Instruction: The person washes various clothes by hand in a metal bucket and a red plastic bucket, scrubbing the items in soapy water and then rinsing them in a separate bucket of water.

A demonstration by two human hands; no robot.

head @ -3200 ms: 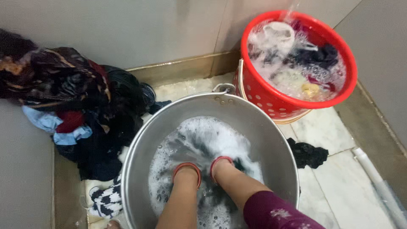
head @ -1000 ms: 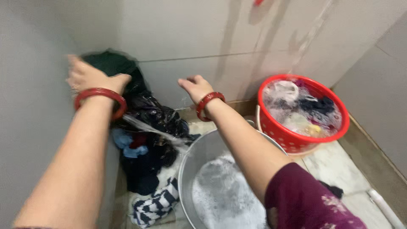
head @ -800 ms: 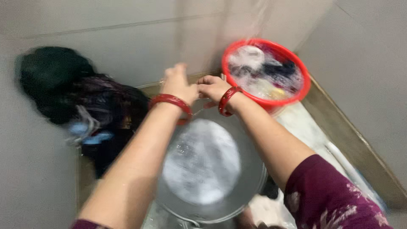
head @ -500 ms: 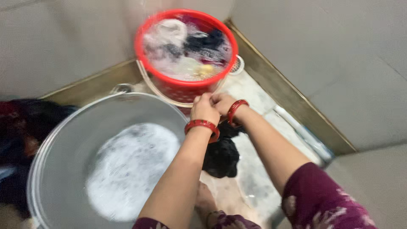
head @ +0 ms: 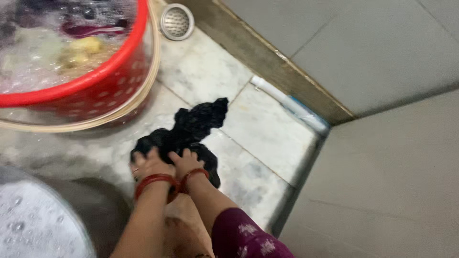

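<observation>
Both hands press down side by side on a black cloth that lies on the wet marble floor. The left hand and right hand, each with a red bangle at the wrist, have their fingers curled into the cloth's near edge. A red bucket of soapy laundry stands far left, a metal basin of suds near left, and a round drain by the far wall.

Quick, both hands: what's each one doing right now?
Left hand: closed on the wet black cloth on the marble floor.
Right hand: gripping the same cloth.
</observation>
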